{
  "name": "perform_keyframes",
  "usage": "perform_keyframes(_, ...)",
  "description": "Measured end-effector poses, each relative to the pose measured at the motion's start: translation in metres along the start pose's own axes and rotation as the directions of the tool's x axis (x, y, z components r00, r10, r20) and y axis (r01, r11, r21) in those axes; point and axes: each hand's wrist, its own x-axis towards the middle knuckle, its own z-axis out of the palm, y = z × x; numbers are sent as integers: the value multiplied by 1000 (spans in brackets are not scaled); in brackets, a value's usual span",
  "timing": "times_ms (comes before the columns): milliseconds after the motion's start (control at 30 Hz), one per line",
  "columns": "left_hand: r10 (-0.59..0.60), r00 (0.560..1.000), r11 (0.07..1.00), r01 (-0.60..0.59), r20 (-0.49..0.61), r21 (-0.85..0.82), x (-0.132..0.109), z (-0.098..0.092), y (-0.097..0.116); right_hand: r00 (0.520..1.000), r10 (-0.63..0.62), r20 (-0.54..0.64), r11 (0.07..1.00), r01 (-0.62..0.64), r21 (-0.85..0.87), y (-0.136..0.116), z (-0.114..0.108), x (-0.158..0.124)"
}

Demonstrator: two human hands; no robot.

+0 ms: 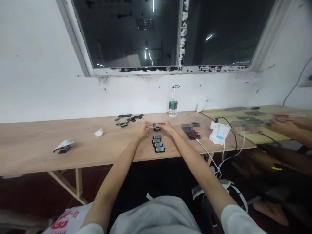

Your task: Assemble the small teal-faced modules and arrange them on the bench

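Both my arms reach out over a long wooden table. My left hand and my right hand meet on a small dark rectangular device, fingers pinched on its two ends. Just in front of my hands, a short row of several similar small dark devices lies on the table. A loose cluster of more dark parts sits farther back to the left.
A clear water bottle stands near the wall. A white crumpled scrap and a small packet lie to the left. A white charger box with cables sits on the right. Another person's hand works at the adjoining table.
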Motion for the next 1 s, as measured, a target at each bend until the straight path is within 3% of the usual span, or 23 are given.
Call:
perform_keyframes(100, -39, 999, 999, 39, -1, -20, -4, 0, -1, 999, 37, -26, 997, -36, 64, 0, 2, -2)
perform_keyframes(333, -65, 998, 997, 66, 11, -38, -8, 3, 2, 998, 28, 52, 999, -30, 20, -1, 2, -3)
perform_keyframes(567, -9, 1000, 999, 7, -28, -43, -10, 4, -7, 999, -5, 45, 997, 2, 72, 12, 2, 0)
perform_keyframes(800, -241, 968, 942, 216, -71, -258, -6, 6, -18, 999, 9, 44, 998, -12, 66, 18, 3, 4)
perform_keyframes(1000, -321, 945, 880, 320, 57, -352, -7, 10, -25, 987, 16, 159, 1000, -17, 3, 20, -1, 4)
